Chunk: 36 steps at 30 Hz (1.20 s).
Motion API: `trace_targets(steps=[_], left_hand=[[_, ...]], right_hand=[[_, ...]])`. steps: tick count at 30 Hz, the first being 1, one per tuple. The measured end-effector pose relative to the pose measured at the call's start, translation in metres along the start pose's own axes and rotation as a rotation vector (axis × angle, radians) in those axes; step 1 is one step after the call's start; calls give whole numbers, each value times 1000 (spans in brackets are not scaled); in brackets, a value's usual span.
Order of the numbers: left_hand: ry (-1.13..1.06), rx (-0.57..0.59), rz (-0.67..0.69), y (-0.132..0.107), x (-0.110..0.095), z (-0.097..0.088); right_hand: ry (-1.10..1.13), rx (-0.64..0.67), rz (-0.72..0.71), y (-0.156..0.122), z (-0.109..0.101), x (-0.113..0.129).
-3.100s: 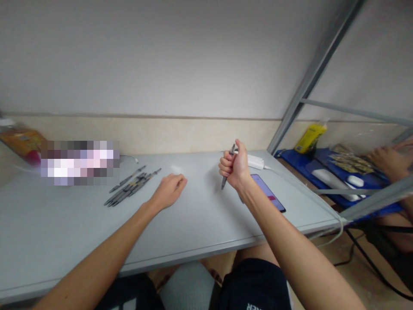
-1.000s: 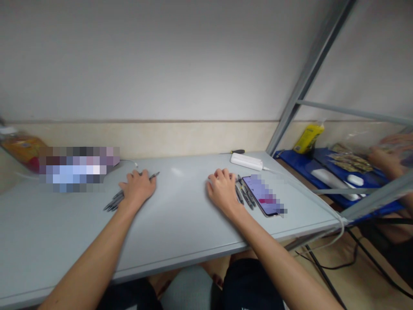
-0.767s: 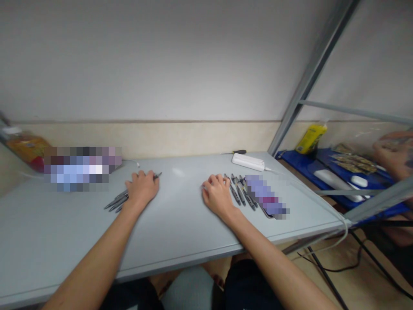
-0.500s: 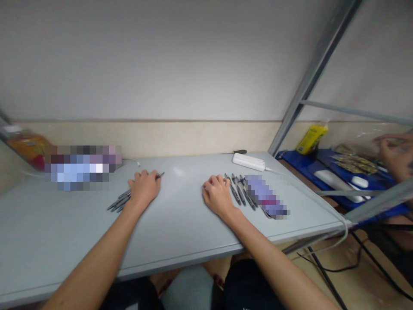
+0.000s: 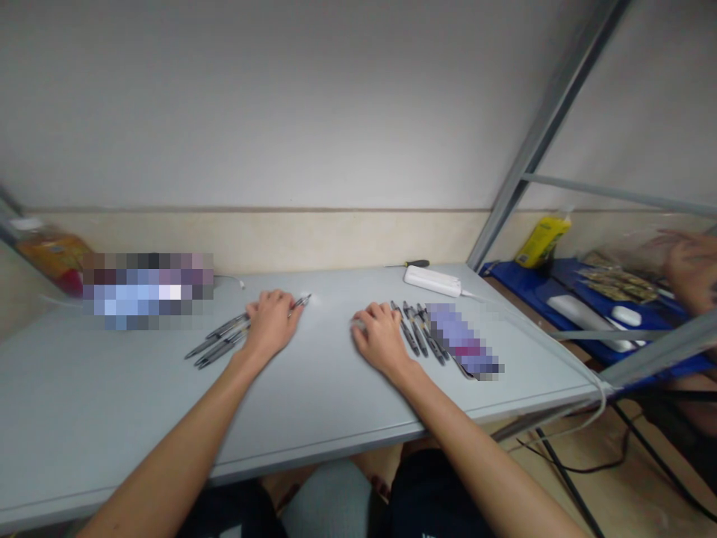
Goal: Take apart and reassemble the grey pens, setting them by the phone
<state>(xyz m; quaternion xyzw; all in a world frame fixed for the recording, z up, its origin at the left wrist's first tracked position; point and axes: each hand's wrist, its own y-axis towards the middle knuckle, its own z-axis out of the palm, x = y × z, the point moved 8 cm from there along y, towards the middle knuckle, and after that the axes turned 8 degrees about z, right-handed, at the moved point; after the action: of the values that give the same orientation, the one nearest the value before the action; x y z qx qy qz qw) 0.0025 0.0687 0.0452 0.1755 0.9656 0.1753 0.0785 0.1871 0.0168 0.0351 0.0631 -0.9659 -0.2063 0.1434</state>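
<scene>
My left hand [image 5: 272,321] is closed around a pen [image 5: 303,300], whose end sticks out past the thumb toward the upper right. Beside that wrist, several grey pens [image 5: 216,345] lie slanted on the table. My right hand [image 5: 379,338] rests palm down on the table with its fingers spread and slightly bent; I see nothing in it. Just right of it, several more grey pens [image 5: 417,329] lie side by side, close to its fingers and next to a blurred bluish flat object [image 5: 462,340].
A white power strip [image 5: 432,281] and a screwdriver [image 5: 417,264] lie at the table's back right. Blurred items [image 5: 146,291] and an orange bottle [image 5: 53,250] stand back left. Another person's hand [image 5: 691,265] is over a blue table [image 5: 518,288] beyond the metal frame.
My left hand has moved right with the pen, away from the left-hand pens, which now show more fully. My right hand stays in place.
</scene>
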Motion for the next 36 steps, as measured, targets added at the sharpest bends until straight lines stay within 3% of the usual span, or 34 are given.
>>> trace_targets(steps=[7, 10, 14, 18, 22, 26, 29, 32, 34, 36], left_hand=[[-407, 38, 384, -7, -63, 7], [-492, 7, 459, -10, -74, 5], [-509, -10, 449, -9, -67, 5], [-400, -28, 432, -7, -54, 3], [-388, -125, 377, -5, -44, -9], [-422, -176, 369, -5, -43, -17], [-415, -166, 373, -5, -43, -16], [-394, -169, 379, -4, -42, -13], [-380, -176, 394, -4, -43, -11], [-370, -170, 408, -4, -45, -8]], right_hand=[[267, 2, -122, -1, -9, 8], [285, 62, -145, -1, -2, 9], [366, 43, -98, 2, -4, 2], [557, 27, 112, 7, -7, -18], [788, 16, 267, 10, -6, -36], [870, 26, 313, 11, -1, -45], [767, -61, 254, 11, -12, -44], [452, -156, 41, 8, -34, -20], [166, -87, -117, 5, -34, 6], [-57, -1, -163, 4, -26, 23]])
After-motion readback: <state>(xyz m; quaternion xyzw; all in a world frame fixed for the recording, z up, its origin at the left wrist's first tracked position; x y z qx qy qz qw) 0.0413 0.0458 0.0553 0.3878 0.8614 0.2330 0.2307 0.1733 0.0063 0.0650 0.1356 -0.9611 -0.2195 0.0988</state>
